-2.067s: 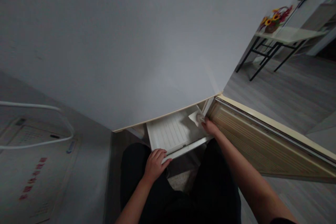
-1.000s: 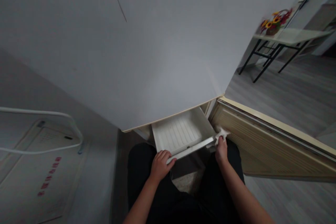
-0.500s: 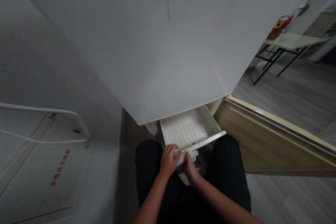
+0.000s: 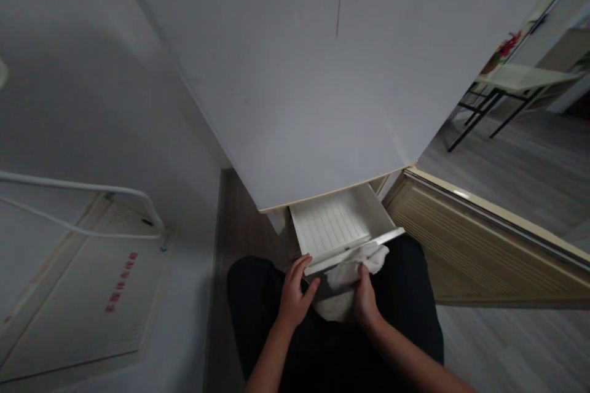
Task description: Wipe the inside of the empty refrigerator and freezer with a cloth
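A pale plastic drawer (image 4: 330, 221) with a ribbed floor is pulled out below a large white panel. My left hand (image 4: 295, 295) holds its front left corner, fingers on the rim and thumb against the front face. In my right hand (image 4: 365, 301) is a crumpled white cloth (image 4: 354, 267), pressed on the outer front of the drawer toward its right side. More pale cloth hangs below, between my knees. The drawer's underside is hidden.
An opened door (image 4: 483, 252) with a ribbed inner face extends to the right, close to my right knee. A grey wall with a lettered cover panel (image 4: 92, 295) and a white bar (image 4: 87, 185) stands left. Farther back right is a table (image 4: 520, 75).
My right hand has moved right along the drawer front with the cloth, which now spreads wider. My left hand stays at the left corner. The view has shifted slightly left.
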A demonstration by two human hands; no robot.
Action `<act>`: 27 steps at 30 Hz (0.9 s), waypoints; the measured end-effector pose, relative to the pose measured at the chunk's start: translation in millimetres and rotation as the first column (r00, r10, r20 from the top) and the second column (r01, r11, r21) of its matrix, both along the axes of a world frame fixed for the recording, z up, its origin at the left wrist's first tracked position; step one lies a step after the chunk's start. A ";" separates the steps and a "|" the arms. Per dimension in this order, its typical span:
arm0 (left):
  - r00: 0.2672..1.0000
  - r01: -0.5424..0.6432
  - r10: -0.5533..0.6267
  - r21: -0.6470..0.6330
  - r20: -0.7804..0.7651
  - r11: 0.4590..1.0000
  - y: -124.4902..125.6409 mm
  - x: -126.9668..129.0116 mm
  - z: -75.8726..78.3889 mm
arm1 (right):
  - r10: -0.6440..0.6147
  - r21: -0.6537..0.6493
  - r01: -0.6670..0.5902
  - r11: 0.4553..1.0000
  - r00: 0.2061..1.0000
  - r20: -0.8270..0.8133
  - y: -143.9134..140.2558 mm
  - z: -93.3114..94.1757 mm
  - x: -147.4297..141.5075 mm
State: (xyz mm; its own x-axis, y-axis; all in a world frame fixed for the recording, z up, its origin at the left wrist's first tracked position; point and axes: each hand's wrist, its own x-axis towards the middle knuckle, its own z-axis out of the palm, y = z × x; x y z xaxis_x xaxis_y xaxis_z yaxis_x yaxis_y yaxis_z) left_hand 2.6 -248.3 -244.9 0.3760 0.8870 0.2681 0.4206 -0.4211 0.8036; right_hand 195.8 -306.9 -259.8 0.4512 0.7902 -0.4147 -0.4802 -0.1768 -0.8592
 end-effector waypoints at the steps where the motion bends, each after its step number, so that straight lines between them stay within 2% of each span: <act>1: 0.999 0.032 -0.031 -0.034 0.028 0.999 -0.3 -0.4 4.3 | 0.031 0.013 -0.030 0.999 0.997 -0.068 -10.0 3.6 -13.3; 3: 0.989 0.136 -0.130 -0.090 0.067 0.987 -0.3 -1.1 11.6 | 0.104 0.026 -0.101 0.995 0.980 -0.171 -25.4 9.5 -33.5; 6: 0.967 0.244 -0.231 -0.122 0.109 0.962 -0.7 -1.3 18.6 | 0.192 0.062 -0.183 0.981 0.961 -0.197 -32.4 17.0 -42.9; 12: 0.976 0.203 -0.195 -0.078 0.101 0.976 -10.5 8.3 38.1 | 0.239 0.121 -0.238 0.964 0.971 0.004 -18.6 31.2 -37.6; 16: 0.978 0.206 -0.206 0.005 0.041 0.979 -14.9 17.5 59.2 | 0.251 0.131 -0.253 0.958 0.967 0.032 -12.8 37.5 -36.8; 19: 0.975 0.216 -0.215 -0.002 0.048 0.976 -14.6 21.8 69.6 | 0.248 0.116 -0.250 0.961 0.968 0.030 -11.9 38.6 -33.3; 24: 0.962 0.208 -0.179 -0.127 0.206 0.970 -20.7 24.4 86.9 | 0.279 0.016 -0.281 0.960 0.958 0.058 -14.2 30.7 -27.9; 26: 0.934 0.281 -0.210 -0.232 0.290 0.931 -25.2 24.7 96.2 | 0.312 -0.006 -0.312 0.950 0.949 0.049 -14.1 29.0 -28.5; 27: 0.909 0.347 -0.244 -0.288 0.337 0.893 -27.1 24.8 100.0 | 0.324 -0.027 -0.323 0.946 0.943 0.081 -13.5 29.7 -29.2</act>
